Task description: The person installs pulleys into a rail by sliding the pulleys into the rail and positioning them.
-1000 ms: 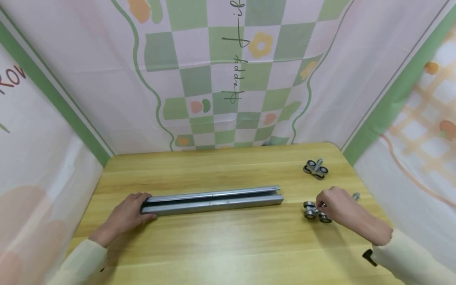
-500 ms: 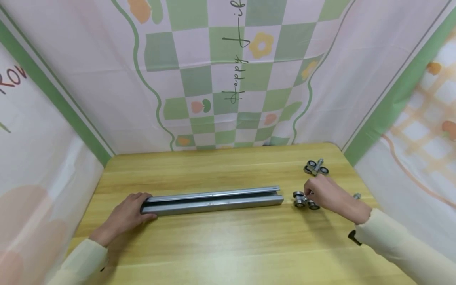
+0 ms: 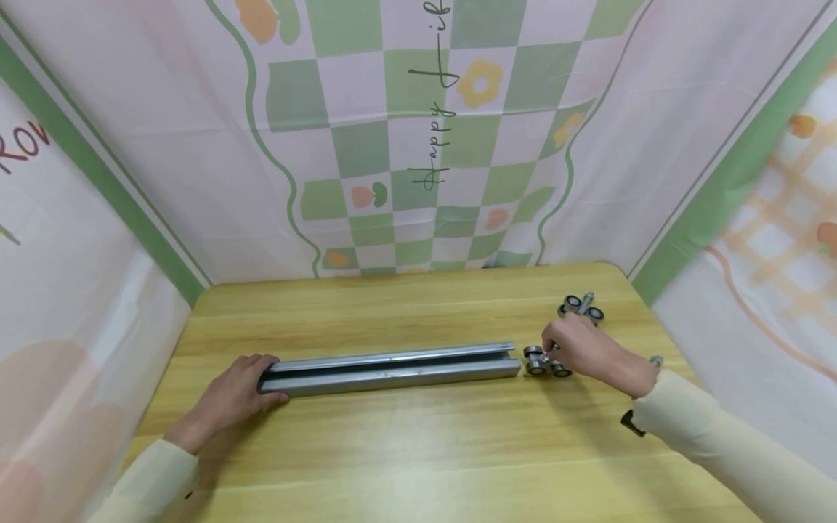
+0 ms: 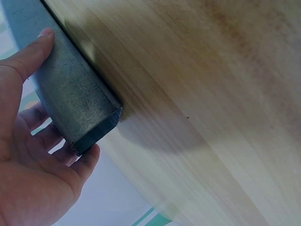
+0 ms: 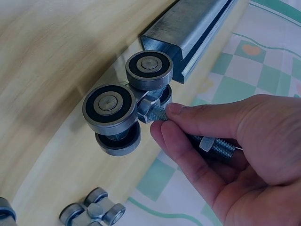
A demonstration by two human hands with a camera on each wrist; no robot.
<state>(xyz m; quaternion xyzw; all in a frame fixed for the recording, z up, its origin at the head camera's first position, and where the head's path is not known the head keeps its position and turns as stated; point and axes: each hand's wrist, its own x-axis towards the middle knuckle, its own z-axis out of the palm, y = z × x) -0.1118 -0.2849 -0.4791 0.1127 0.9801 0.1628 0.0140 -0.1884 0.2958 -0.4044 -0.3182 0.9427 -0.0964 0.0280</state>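
A long grey metal C-channel rail (image 3: 392,376) lies on the table, its slot along the upper side. My left hand (image 3: 225,399) grips its left end; in the left wrist view the thumb lies on one wall (image 4: 70,89) and the fingers wrap the other side. My right hand (image 3: 585,349) holds a roller trolley (image 3: 535,361) just off the rail's right end. Thumb and fingertips pinch its threaded bolt (image 5: 157,113), seen in the right wrist view. Its steel rollers (image 5: 109,106) face the rail's opening (image 5: 162,47), close to it.
Another roller trolley (image 3: 582,309) lies at the table's back right. Beyond my right forearm a bolt end (image 3: 656,360) pokes out, the rest hidden. The wooden table (image 3: 392,465) is ringed by printed cloth walls (image 3: 418,145) at back and sides.
My right hand has carried the roller trolley leftward and slightly away from me, from well right of the rail to beside its right end. The left hand and rail stay put.
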